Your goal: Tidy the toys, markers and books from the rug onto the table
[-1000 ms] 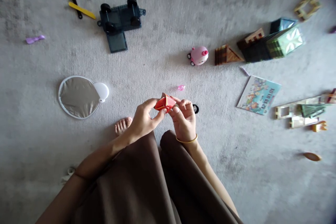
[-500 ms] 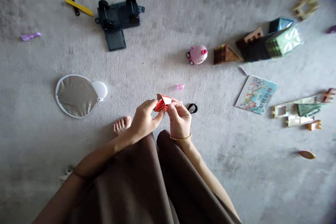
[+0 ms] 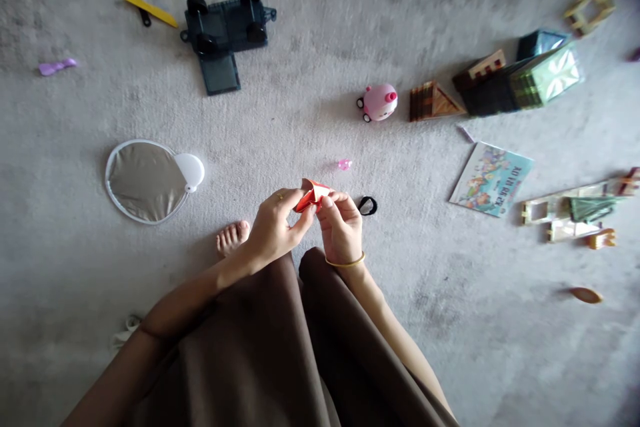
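I sit on a grey carpet (image 3: 320,67) with my knees under a brown skirt (image 3: 280,347). Both hands meet just past my knees on a small folded red paper piece (image 3: 310,195). My left hand (image 3: 273,227) pinches its left side between thumb and fingers. My right hand (image 3: 340,227), with a gold bangle on the wrist, pinches its right edge with curled fingers. A black hair tie (image 3: 367,205) lies right of my right hand, and a tiny pink bead (image 3: 345,164) lies just beyond the paper.
Scattered on the carpet: a silver round fan (image 3: 147,180) at left, a dark toy cart (image 3: 225,30) at the back, a pink pig toy (image 3: 379,102), stacks of magnetic tiles (image 3: 520,80), a picture booklet (image 3: 490,179) and more tiles (image 3: 570,213) at right. My bare toes (image 3: 231,237) show by my left wrist.
My hands have folded the red paper smaller and tighter, drawing closer together. The view shifted slightly; the things on the carpet have not moved.
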### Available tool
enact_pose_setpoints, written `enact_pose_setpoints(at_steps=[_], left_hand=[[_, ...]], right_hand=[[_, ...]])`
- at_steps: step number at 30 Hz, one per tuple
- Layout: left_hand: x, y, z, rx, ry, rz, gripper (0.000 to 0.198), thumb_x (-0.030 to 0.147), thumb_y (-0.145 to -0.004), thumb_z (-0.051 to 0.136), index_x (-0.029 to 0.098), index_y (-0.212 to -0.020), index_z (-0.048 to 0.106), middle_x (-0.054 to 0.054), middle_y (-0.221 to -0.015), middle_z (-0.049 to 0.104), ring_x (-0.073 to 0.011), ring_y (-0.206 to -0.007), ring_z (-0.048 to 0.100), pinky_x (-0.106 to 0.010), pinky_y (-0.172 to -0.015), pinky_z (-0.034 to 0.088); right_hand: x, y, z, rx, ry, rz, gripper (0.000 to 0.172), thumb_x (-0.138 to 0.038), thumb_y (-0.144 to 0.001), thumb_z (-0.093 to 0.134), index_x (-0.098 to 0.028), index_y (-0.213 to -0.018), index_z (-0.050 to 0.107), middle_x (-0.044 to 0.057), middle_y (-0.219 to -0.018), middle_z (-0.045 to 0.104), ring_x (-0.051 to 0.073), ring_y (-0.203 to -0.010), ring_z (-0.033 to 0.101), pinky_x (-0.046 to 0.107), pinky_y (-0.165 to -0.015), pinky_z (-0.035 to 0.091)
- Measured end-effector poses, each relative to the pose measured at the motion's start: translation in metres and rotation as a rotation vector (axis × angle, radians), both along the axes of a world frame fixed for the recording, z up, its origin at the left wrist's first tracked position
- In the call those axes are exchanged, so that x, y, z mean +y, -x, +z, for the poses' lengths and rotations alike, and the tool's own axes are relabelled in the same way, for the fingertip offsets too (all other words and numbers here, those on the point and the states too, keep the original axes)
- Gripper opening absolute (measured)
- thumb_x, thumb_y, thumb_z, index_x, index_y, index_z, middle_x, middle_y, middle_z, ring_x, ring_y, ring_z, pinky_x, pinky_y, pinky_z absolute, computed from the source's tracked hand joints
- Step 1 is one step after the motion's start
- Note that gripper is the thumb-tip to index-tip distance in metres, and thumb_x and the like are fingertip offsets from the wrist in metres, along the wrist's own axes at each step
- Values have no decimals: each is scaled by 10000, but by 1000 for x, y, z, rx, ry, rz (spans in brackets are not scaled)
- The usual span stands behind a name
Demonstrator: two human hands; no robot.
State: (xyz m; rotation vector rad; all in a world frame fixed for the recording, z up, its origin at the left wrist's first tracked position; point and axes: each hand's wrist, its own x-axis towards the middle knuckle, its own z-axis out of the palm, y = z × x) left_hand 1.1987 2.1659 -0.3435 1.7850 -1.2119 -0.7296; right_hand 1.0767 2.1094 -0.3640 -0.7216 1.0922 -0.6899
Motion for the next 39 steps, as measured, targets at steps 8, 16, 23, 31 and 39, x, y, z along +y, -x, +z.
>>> enact_pose_setpoints(at_steps=[8,16,23,31,39], left_hand=[[-1,-4,-1,23,-9,-26,110,234,-917,548,182,-944,641,-57,-859,681,-161,-818,622,-301,-782,509],[-1,-5,-3,-3,-15,12,185,285,-949,536,171,-932,681,-73,-882,728,-179,-868,667,-326,-831,518],[-2,-9,-15,94,-1,-58,167,265,-946,538,197,-1007,678,-55,-959,748,-172,-942,685,-424,-1053,446],[-4,-36,-49,104,-129,-135,177,285,-922,548,185,-884,689,-21,-830,721,-161,-811,672,-496,-1073,401],[-83,-163,-81,-170,-194,298,529,471,-849,629,117,-1240,576,-189,-1237,624,-276,-1180,579,-403,-1018,439]], right_hand=[[-1,0,-2,22,-11,42,281,-393,-751,769,-242,-811,540,-15,-881,654,140,-822,642,327,-826,549],[5,-3,-6,18,34,56,294,-378,-769,763,-242,-837,512,-11,-921,668,151,-866,658,339,-840,555],[6,2,-10,100,221,76,369,-311,-808,738,-281,-1114,534,-5,-957,693,156,-864,683,334,-776,598],[-15,1,-44,155,377,424,313,-378,-878,648,-232,-1152,605,78,-1109,684,179,-982,684,334,-794,608],[-105,-27,-96,411,351,614,456,-567,-786,631,-175,-1015,593,59,-806,684,180,-681,653,384,-680,571]])
